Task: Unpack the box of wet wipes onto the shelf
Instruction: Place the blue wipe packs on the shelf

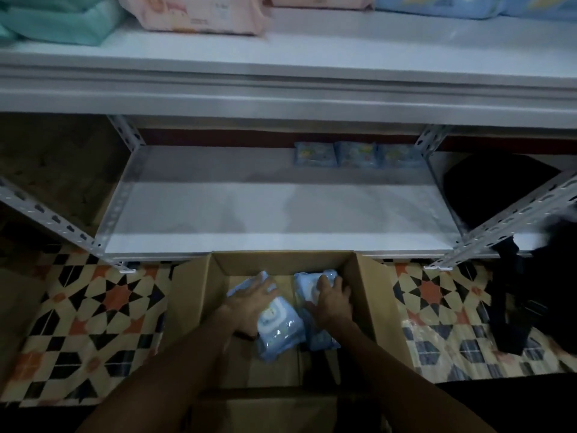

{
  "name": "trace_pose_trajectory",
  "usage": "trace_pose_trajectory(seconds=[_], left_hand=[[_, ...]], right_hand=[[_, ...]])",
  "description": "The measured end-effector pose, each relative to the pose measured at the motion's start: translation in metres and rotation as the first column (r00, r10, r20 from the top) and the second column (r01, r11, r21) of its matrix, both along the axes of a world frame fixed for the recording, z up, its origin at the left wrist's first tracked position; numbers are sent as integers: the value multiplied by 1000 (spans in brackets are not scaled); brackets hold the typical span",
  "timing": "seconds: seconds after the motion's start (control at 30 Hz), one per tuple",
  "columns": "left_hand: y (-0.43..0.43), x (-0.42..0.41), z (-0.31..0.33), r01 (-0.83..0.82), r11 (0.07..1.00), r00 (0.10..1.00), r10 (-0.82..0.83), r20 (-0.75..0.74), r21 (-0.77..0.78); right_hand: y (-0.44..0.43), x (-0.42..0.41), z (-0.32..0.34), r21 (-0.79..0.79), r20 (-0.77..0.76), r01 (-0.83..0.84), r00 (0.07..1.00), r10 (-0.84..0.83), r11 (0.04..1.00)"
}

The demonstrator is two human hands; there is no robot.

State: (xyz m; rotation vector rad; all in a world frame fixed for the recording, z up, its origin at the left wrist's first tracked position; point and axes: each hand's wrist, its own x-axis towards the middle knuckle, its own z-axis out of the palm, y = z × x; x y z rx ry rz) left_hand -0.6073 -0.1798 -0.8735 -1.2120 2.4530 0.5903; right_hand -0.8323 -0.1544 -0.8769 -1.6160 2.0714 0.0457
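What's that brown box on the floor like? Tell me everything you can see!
The cardboard box looks like plain brown corrugated card. It stands upright on the patterned tile floor, against the front edge of the low white shelf, with its flaps open. Light blue wet wipe packs lie inside. The left hand and right hand reach in, resting on packs.

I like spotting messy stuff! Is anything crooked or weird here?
Nothing is spilled or broken. The blue packs in the cardboard box lie jumbled at different angles under the left hand and right hand, unlike the three blue packs lined up on the lower shelf.
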Motion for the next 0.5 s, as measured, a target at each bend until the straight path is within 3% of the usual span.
trace_pose_trajectory(seconds=[0.07, 0.2, 0.3, 0.4, 0.5], left_hand=[[5, 16, 3, -256, 962, 958, 266, -111, 94], [9, 23, 21, -600, 738, 713, 668, -214, 308], [10, 23, 23, -636, 667, 647, 735, -202, 388], [14, 25, 20, -644, 636, 618, 760, -201, 426], [15, 24, 20, -644, 649, 647, 745, -164, 406]], right_hand=[[2, 3, 3, 23, 7, -36, 999, 36, 999], [5, 12, 13, 34, 32, -298, 954, 296, 954], [6, 10, 22, 31, 160, -563, 819, 552, 826], [8, 12, 26, 59, 314, -571, 790, 528, 819], [15, 5, 21, 59, 336, -512, 819, 466, 857]])
